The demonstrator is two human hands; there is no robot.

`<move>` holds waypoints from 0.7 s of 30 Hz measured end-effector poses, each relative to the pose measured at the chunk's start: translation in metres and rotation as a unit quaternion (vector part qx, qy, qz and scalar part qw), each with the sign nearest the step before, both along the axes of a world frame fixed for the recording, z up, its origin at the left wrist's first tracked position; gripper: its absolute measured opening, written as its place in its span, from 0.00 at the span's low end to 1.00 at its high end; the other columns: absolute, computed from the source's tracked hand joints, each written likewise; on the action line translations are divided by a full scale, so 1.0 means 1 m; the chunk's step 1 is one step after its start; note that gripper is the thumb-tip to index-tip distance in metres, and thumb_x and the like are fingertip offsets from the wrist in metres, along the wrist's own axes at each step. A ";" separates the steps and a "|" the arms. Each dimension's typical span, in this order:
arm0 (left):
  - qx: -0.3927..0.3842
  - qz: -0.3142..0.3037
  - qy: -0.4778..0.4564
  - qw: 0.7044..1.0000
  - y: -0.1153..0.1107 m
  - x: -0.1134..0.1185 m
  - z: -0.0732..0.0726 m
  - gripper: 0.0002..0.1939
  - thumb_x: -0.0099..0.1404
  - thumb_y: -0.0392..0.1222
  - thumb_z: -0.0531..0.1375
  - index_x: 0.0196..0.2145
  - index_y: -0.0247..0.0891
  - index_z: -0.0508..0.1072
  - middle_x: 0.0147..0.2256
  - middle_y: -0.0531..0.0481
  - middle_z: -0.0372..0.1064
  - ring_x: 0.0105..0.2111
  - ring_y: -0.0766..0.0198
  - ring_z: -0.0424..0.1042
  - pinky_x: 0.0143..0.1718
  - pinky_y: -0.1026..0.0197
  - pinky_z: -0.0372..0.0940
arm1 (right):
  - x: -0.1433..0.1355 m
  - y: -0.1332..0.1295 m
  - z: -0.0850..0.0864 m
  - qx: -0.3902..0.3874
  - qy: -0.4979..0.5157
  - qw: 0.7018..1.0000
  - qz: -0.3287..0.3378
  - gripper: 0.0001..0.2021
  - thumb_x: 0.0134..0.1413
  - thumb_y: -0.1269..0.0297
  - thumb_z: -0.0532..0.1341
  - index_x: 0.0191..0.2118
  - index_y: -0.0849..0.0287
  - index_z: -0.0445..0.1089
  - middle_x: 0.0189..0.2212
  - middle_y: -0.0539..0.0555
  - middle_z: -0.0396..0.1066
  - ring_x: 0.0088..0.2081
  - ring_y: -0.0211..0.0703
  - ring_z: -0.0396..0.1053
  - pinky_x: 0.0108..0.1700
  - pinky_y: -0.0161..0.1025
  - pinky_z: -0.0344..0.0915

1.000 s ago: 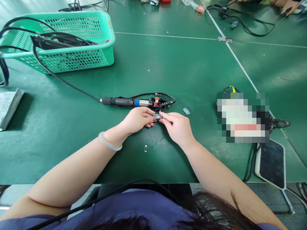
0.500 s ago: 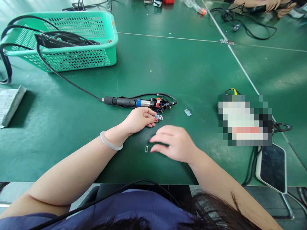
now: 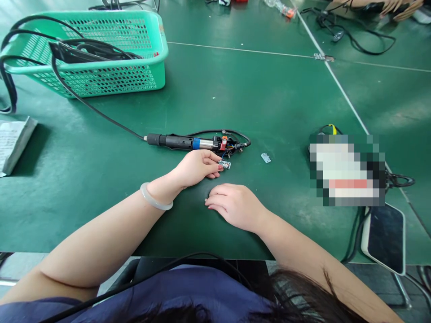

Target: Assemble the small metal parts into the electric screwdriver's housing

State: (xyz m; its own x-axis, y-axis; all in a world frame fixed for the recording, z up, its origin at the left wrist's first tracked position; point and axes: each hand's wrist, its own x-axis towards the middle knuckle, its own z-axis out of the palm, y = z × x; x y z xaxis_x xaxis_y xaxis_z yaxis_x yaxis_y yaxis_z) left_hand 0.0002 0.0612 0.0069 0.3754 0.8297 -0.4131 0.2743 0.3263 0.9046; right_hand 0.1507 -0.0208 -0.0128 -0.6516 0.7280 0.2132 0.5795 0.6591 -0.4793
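Observation:
My left hand (image 3: 202, 168) pinches a small light-coloured circuit board (image 3: 226, 164) by its edge. Thin wires run from that board to an opened black handheld electric tool (image 3: 182, 141), which has a blue band, a metal barrel and a red part showing. Low on the table, the fingers of my right hand (image 3: 235, 204) are closed on a tiny white-framed rectangular piece, mostly hidden by the fingertips. To the right of the tool lies a separate small light-grey plate (image 3: 266, 158).
A green plastic basket (image 3: 111, 76) with black cables stands at the back left. At the left edge is a wrapped packet (image 3: 15, 143). A blurred-out object (image 3: 346, 168) and a phone (image 3: 385, 237) lie right. A co-worker's hand (image 3: 397, 6) shows at the far right.
My right hand has moved slightly left, and its spread fingers have closed on the tiny white-framed piece. My left hand still holds the circuit board; the view has shifted slightly.

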 end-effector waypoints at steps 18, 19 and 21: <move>0.004 0.004 -0.011 1.000 -0.001 0.001 0.000 0.08 0.56 0.32 0.64 0.36 0.31 0.72 0.31 0.45 0.77 0.25 0.68 0.73 0.31 0.63 0.69 | 0.007 0.002 0.006 0.078 -0.064 0.994 -0.026 0.12 0.62 0.72 0.54 0.37 0.60 0.76 0.32 0.54 0.72 0.33 0.42 0.66 0.34 0.40 0.63; 0.004 0.005 -0.009 1.000 -0.001 0.001 0.000 0.08 0.56 0.32 0.64 0.36 0.31 0.72 0.31 0.45 0.77 0.25 0.68 0.73 0.31 0.63 0.69 | 0.008 0.002 0.007 0.091 -0.073 0.993 -0.018 0.13 0.62 0.72 0.54 0.37 0.60 0.77 0.31 0.54 0.73 0.33 0.42 0.65 0.33 0.40 0.63; 0.004 0.006 -0.006 1.000 -0.001 0.001 0.000 0.08 0.57 0.31 0.63 0.37 0.31 0.72 0.31 0.45 0.77 0.25 0.68 0.73 0.31 0.63 0.69 | 0.009 0.002 0.009 0.097 -0.079 0.992 -0.001 0.13 0.62 0.71 0.54 0.37 0.60 0.77 0.31 0.54 0.73 0.32 0.42 0.65 0.33 0.40 0.62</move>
